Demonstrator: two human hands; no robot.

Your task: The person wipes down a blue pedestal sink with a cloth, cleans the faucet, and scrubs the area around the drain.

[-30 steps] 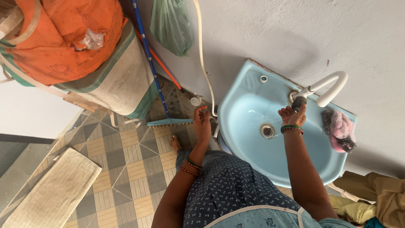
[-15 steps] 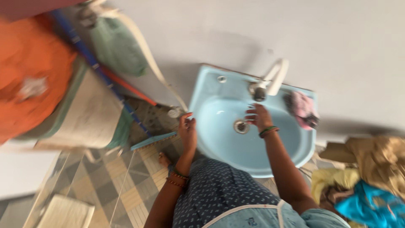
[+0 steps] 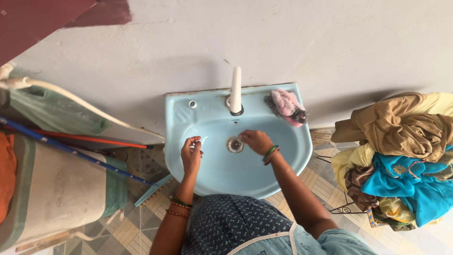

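Observation:
A light blue wash basin (image 3: 292, 156) is fixed to a pale wall, with a white tap (image 3: 235, 89) at its back and a metal drain (image 3: 234, 145) in the middle. My left hand (image 3: 191, 155) hovers over the left side of the bowl, fingertips pinched against the thumb, with nothing visible in it. My right hand (image 3: 255, 141) hangs inside the bowl just right of the drain, fingers bent downward and empty. Bangles sit on both wrists. A pink cloth and dark scrubber (image 3: 288, 106) lie on the basin's back right ledge.
A heap of brown, yellow and turquoise clothes (image 3: 401, 156) stands on a rack to the right. On the left are a blue-handled broom (image 3: 71, 151), a red stick, a white hose (image 3: 71, 94) and a striped sack (image 3: 52, 189). The floor is tiled.
My right hand came off the tap and dropped into the bowl beside the drain. My left hand moved from the basin's outer rim to over the bowl. The view swung right and centred on the basin.

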